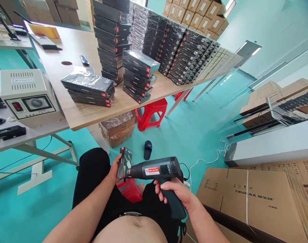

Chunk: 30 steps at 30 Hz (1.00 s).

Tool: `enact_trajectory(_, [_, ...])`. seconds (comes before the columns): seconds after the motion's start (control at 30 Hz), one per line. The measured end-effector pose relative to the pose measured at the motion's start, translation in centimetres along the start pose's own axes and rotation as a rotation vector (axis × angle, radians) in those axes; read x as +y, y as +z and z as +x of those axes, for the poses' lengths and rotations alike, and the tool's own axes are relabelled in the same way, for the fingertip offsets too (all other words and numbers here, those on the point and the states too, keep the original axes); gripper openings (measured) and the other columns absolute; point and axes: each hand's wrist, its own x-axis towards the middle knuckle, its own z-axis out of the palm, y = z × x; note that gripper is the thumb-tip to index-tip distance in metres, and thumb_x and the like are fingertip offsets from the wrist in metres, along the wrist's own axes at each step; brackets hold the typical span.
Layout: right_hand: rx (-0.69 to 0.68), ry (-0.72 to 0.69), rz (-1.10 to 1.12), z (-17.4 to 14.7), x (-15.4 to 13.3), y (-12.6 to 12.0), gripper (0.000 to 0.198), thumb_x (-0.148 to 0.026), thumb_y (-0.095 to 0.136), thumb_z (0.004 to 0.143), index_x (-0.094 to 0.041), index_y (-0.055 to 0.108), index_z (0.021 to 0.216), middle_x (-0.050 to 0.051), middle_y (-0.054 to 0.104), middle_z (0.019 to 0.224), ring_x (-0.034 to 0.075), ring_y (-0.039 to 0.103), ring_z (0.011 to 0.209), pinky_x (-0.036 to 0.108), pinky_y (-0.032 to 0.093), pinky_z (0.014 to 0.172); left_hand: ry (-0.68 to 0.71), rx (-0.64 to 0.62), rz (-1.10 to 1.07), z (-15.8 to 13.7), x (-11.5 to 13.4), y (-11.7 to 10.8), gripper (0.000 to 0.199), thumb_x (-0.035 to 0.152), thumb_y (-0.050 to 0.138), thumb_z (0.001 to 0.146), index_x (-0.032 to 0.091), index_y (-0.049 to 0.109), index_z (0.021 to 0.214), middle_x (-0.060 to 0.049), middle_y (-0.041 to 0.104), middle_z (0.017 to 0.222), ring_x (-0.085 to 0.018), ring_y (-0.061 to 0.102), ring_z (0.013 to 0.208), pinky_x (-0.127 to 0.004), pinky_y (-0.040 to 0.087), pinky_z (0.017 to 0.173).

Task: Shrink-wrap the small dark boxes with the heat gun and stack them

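My left hand [114,170] grips a small black product box [125,161] by its left side, above my lap. The box stands on edge, with a white product picture on the face turned up. In my right hand [173,190] is a dark heat gun [154,169], held by its handle. Its nozzle points left and lies close to the box's lower right edge; whether they touch I cannot tell. Wrapped black boxes lie in a short stack [86,84] at the table's near edge, with another stack [138,77] to its right.
Tall rows of wrapped boxes [174,47] line the wooden table [75,116]. A beige machine [27,94] stands at the left. Below are a red stool [152,113], a slipper [148,150] and an opened carton [118,130]. A large carton [245,195] and a white cable [202,159] are on the right.
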Motion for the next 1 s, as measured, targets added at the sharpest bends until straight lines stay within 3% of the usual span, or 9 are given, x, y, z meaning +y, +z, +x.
enact_trajectory(0.2, [0.234,-0.105,0.035,3.2,-0.5,0.5,0.026,-0.027,0.064,0.071,-0.012,0.064,0.092,0.004,0.067,0.072,0.012,0.061,0.055,0.023,0.048,0.048,-0.097,-0.087,0.053,-0.6,-0.1,0.1,0.04,0.046,0.059,0.08,0.01,0.067,0.093,-0.015,0.072,0.081,-0.03,0.07,0.074,-0.043,0.055,0.071])
enact_trajectory(0.4, [0.005,-0.025,-0.079,3.2,-2.5,1.4,0.028,-0.022,0.068,0.065,-0.008,0.067,0.09,0.008,0.069,0.073,0.017,0.064,0.054,0.025,0.047,0.044,-0.108,-0.101,0.059,-1.3,0.3,0.1,0.046,0.051,0.055,0.08,0.011,0.067,0.1,-0.014,0.073,0.085,-0.033,0.07,0.08,-0.045,0.055,0.071])
enact_trajectory(0.57, [0.203,-0.109,-0.092,2.6,-3.0,1.5,0.027,-0.026,0.065,0.07,-0.013,0.064,0.094,0.004,0.067,0.075,0.013,0.062,0.056,0.024,0.048,0.048,-0.063,-0.088,0.015,-0.7,0.3,-0.3,0.043,0.048,0.054,0.081,0.012,0.067,0.099,-0.013,0.073,0.084,-0.032,0.071,0.081,-0.043,0.056,0.071])
enact_trajectory(0.73, [-0.052,0.025,-0.162,0.0,-1.2,1.8,0.027,-0.021,0.067,0.067,-0.011,0.067,0.091,0.006,0.068,0.078,0.015,0.062,0.057,0.025,0.047,0.048,0.015,-0.1,-0.052,-0.3,0.5,-0.5,0.045,0.048,0.054,0.081,0.012,0.066,0.105,-0.013,0.073,0.084,-0.031,0.07,0.084,-0.043,0.056,0.075])
enact_trajectory(0.9, [0.235,-0.043,-0.072,-1.6,1.0,1.7,0.029,-0.029,0.064,0.074,-0.012,0.068,0.097,0.005,0.067,0.079,0.013,0.06,0.059,0.025,0.049,0.052,0.09,-0.128,-0.101,-0.4,0.7,-0.3,0.047,0.045,0.055,0.083,0.011,0.063,0.113,-0.013,0.073,0.09,-0.031,0.07,0.088,-0.043,0.054,0.082])
enact_trajectory(1.0, [0.095,0.01,-0.005,-2.3,1.9,1.7,0.031,-0.026,0.064,0.072,-0.011,0.068,0.099,0.007,0.068,0.08,0.014,0.062,0.058,0.025,0.048,0.05,0.08,-0.147,-0.081,-0.5,0.7,-0.2,0.047,0.046,0.054,0.084,0.012,0.063,0.115,-0.013,0.073,0.092,-0.03,0.069,0.09,-0.044,0.054,0.084])
